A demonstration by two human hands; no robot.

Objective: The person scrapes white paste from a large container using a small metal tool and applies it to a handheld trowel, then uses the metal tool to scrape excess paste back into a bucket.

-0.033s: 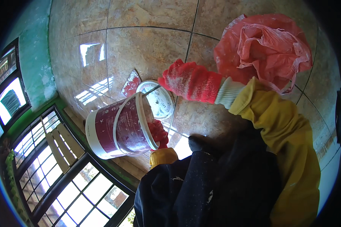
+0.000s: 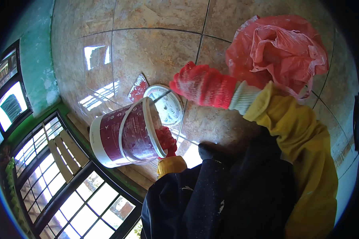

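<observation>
Head view shows me a step that I judge to be working a thin grey rod [image 2: 162,95] at the bucket [image 2: 121,133]; the next move probably calls for bracing the bucket and guiding the rod steadily. The right hand [image 2: 201,85], red-gloved, is curled round the rod. The left hand [image 2: 166,138] is at the bucket's mouth, but I cannot tell whether it grips. Left of the body, the bucket looks white and maroon, tilted mouth-rightward, smeared pale near its rim.
</observation>
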